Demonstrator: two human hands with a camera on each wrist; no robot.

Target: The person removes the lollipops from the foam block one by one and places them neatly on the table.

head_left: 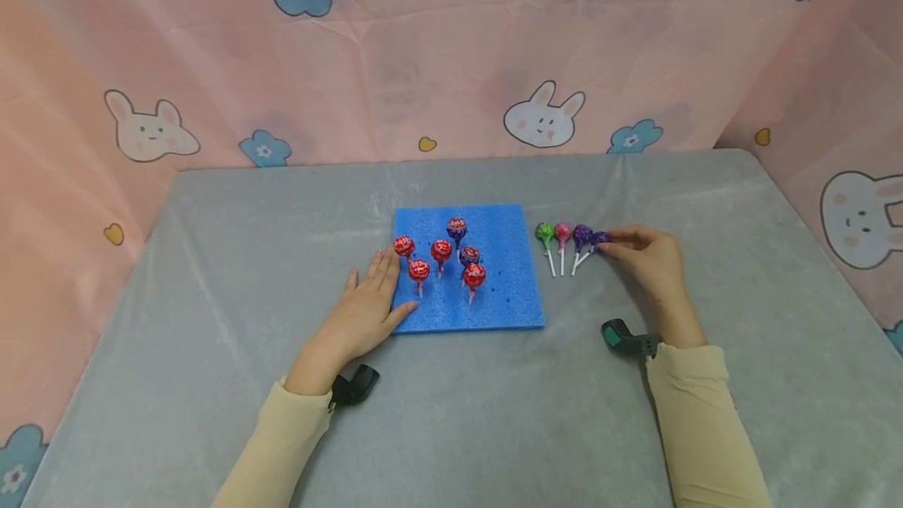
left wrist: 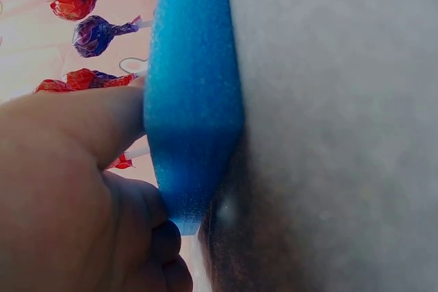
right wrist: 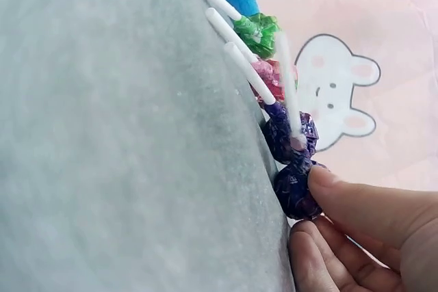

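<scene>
A blue foam block (head_left: pixel 508 296) lies on the table with several red lollipops (head_left: pixel 441 250) and two dark purple-and-red lollipops (head_left: pixel 457 229) standing stick-down in it. My left hand (head_left: pixel 360 312) rests at the block's left edge, fingers straight and thumb over the near left corner. At the right, the thumb and fingers of my right hand (head_left: pixel 652 261) pinch the head of a purple lollipop (right wrist: pixel 295 193), its white stick tilted up from the table. Beside it lie another purple lollipop (head_left: pixel 582 235), a pink lollipop (head_left: pixel 563 232) and a green lollipop (head_left: pixel 545 232), sticks toward me.
Small dark holes (head_left: pixel 508 300) show in the right part of the foam. A grey cloth (head_left: pixel 458 429) covers the table. Behind it hangs a pink curtain (head_left: pixel 423 61) printed with rabbits and flowers. Each wrist carries a dark camera (head_left: pixel 356 385).
</scene>
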